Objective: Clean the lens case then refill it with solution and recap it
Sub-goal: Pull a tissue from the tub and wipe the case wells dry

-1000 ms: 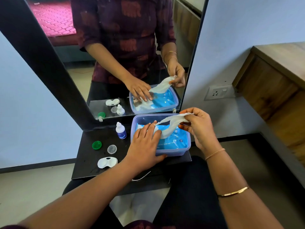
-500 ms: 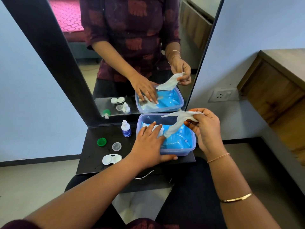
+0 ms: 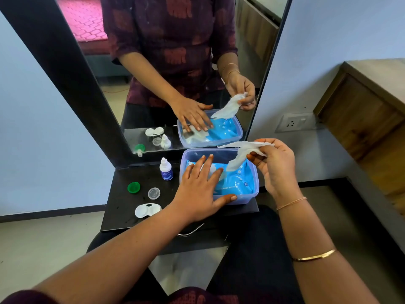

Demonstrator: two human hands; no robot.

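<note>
While lens case [image 3: 148, 210] lies untouched leftward | left hand [image 3: 197, 194] flat on pack [image 3: 238, 181] | right hand [image 3: 276, 167] pinches wipe [image 3: 238, 154]

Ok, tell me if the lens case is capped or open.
Open. The lens case lies bare on the shelf; the green cap and clear cap sit apart from it.

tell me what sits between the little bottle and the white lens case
A small clear cap lies on the black shelf, between the bottle and the lens case. The head view shows it.
</note>
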